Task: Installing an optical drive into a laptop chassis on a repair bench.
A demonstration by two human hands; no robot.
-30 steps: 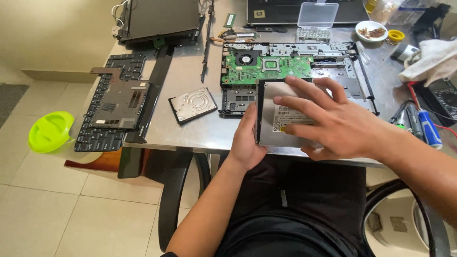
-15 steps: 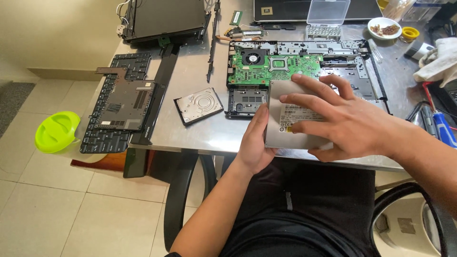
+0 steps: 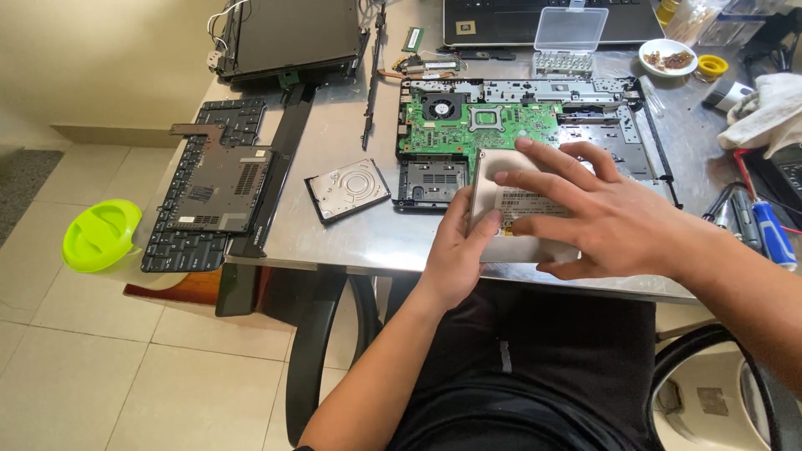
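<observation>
A flat silver optical drive (image 3: 520, 242) with a label on top lies at the front edge of the open laptop base (image 3: 610, 134), whose green motherboard (image 3: 468, 125) is bare. My left hand (image 3: 455, 250) grips the drive's left edge, thumb on top. My right hand (image 3: 597, 213) lies spread flat on the drive, fingers pointing left. A bare hard disk (image 3: 347, 190) rests on the metal table (image 3: 334, 242) to the left of the hands.
A loose keyboard (image 3: 180, 242) with a black cover panel (image 3: 219, 179) on it sits at the table's left edge. A laptop screen (image 3: 292, 38) lies at the back left. Screwdrivers (image 3: 764, 230), a white cloth (image 3: 769, 108) and a small bowl (image 3: 667, 57) are right. A green stool (image 3: 100, 235) stands on the floor.
Both hands have stayed on the drive while it shifted slightly toward the laptop base. The view has drifted a little to the left.
</observation>
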